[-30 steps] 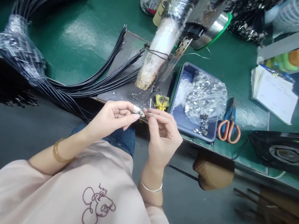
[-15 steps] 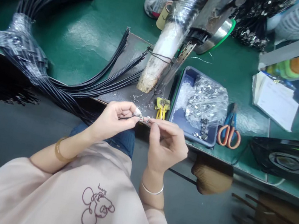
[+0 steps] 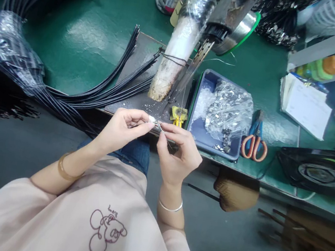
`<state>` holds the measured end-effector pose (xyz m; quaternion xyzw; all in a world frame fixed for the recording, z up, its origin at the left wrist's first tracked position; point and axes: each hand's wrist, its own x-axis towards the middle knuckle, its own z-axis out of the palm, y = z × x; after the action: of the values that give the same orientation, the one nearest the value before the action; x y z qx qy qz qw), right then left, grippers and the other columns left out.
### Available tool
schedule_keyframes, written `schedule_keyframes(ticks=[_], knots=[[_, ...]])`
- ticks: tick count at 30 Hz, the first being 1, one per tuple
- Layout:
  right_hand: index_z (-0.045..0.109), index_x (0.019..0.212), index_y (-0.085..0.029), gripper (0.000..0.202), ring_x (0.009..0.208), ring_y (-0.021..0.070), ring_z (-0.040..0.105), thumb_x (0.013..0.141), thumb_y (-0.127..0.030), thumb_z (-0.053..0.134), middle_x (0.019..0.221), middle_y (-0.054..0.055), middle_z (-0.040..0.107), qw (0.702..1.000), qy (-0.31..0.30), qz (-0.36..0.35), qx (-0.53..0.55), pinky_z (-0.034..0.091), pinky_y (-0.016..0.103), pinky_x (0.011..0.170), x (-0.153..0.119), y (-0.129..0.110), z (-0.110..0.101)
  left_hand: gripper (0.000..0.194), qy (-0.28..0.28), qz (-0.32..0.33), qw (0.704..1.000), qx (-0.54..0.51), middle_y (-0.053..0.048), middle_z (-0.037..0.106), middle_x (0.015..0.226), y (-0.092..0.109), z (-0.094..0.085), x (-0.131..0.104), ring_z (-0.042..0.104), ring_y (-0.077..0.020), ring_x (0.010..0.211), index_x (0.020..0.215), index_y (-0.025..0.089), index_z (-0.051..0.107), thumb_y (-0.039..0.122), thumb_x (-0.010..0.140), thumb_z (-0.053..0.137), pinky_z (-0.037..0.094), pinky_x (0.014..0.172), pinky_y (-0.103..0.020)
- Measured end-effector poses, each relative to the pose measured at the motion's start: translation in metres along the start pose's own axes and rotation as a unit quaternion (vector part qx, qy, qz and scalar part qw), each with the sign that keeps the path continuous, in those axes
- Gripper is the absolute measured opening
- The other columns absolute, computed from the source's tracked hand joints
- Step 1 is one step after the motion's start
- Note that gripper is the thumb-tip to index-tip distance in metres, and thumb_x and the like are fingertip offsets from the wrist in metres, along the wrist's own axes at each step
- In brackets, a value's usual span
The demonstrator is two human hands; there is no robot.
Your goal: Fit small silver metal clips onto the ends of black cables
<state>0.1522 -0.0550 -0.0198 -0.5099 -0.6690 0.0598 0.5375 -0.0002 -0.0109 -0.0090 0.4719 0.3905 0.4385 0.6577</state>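
Just in front of the near edge of the green bench (image 3: 82, 38), the left hand (image 3: 122, 128) and the right hand (image 3: 177, 155) are meeting fingertip to fingertip; the left hand is pinching the end of a thin black cable (image 3: 140, 125) between thumb and forefinger, and the right hand is pinching a small metal shell (image 3: 158, 126) against that cable end, so the two parts are touching between the hands; how far the shell is seated is too small to tell; behind the hands a dark work plate (image 3: 140, 59) is lying on the bench, with loose black cables (image 3: 110, 86) fanning across it from the left; a wrapped white post (image 3: 174, 58) is leaning over the plate; a small yellow tool (image 3: 178, 114) is sitting just beyond the fingertips; to the right a blue tray (image 3: 200, 129) is holding a clear bag of metal shells (image 3: 230, 106); orange-handled scissors (image 3: 255, 138) are lying just beside the tray.
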Motion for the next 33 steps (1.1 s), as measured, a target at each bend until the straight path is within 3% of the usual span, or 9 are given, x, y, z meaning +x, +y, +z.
schedule_keyframes(ticks=[8,13,15,23,33], knots=[[0.065,0.092,-0.025,0.021,0.088,0.0170,0.078,0.086,-0.005,0.068,0.097,0.001,0.081,0.997,0.002,-0.051,-0.059,0.064,0.030,0.079,0.002,0.003,0.002,0.013,0.040,-0.001,0.999,0.007,-0.002,0.071,0.067,0.000,0.008,0.005,0.061,-0.0120,0.061,0.069,0.015,0.074,0.027,0.069,0.077,0.051,0.059,-0.022],[0.061,0.090,-0.025,0.023,0.087,0.0154,0.078,0.086,-0.003,0.067,0.098,0.003,0.081,0.989,0.003,-0.098,-0.110,0.064,0.027,0.076,0.006,0.006,0.004,0.007,0.075,0.010,0.996,0.042,0.006,0.046,0.050,0.003,0.012,0.008,0.036,-0.0047,0.047,0.066,0.013,0.070,0.020,0.067,0.071,0.028,0.044,-0.017],[0.060,0.090,-0.025,0.023,0.087,0.0154,0.078,0.087,-0.003,0.067,0.099,0.003,0.081,0.989,0.003,-0.099,-0.111,0.064,0.027,0.077,0.008,0.006,0.004,0.007,0.077,0.013,0.996,0.048,0.007,0.042,0.050,0.005,0.013,0.010,0.032,-0.0041,0.047,0.066,0.013,0.070,0.019,0.067,0.070,0.024,0.044,-0.017],[0.061,0.090,-0.024,0.018,0.090,0.0168,0.078,0.089,-0.007,0.067,0.100,0.003,0.080,0.993,-0.010,-0.077,-0.093,0.064,0.031,0.078,0.015,0.006,0.002,0.009,0.083,0.010,0.996,0.040,0.005,0.049,0.052,0.012,0.016,0.017,0.038,-0.0049,0.049,0.065,0.013,0.068,0.021,0.066,0.070,0.030,0.045,-0.017],[0.063,0.090,-0.025,0.018,0.092,0.0169,0.077,0.089,-0.008,0.067,0.101,0.002,0.080,0.993,-0.018,-0.076,-0.086,0.063,0.032,0.083,0.021,0.007,0.002,0.007,0.095,0.031,0.993,0.063,0.005,0.049,0.052,0.016,0.016,0.019,0.038,-0.0048,0.049,0.064,0.013,0.071,0.019,0.067,0.069,0.030,0.044,-0.016]])
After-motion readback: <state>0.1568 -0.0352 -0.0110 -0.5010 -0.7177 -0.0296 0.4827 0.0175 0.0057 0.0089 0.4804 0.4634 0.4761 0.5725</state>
